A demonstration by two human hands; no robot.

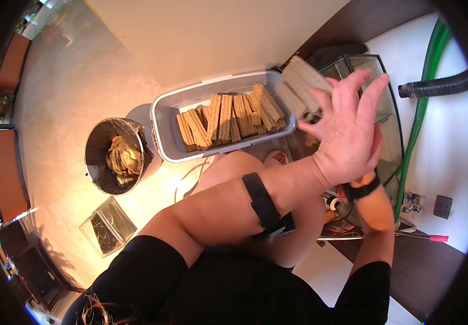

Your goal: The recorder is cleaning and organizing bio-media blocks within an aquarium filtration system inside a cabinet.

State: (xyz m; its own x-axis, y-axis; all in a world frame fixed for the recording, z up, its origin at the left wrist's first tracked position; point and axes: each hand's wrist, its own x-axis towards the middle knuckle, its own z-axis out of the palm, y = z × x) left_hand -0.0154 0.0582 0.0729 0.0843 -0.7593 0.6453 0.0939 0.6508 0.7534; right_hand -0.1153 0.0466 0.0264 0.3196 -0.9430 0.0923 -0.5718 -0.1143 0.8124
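My left hand [343, 126] reaches across to the right, its thumb and a finger pinching a block of greyish, ribbed, porous-looking rods [303, 87], slightly blurred. The block is over the right end of a grey plastic tub [163, 134] with a white rim. Inside the tub lie several similar tan ribbed rod blocks [221, 118], leaning on one another in a row. Only a small part of my right hand [364, 178] shows, behind and below the left one; its fingers are mostly hidden, and what it holds cannot be seen.
A lined bin [91, 162] with crumpled brownish material stands left of the tub. A small glass box [110, 227] lies on the floor. At right are a glass tank [392, 109], a green hose [416, 122] and a black corrugated hose [437, 86]. My bent legs are below the tub.
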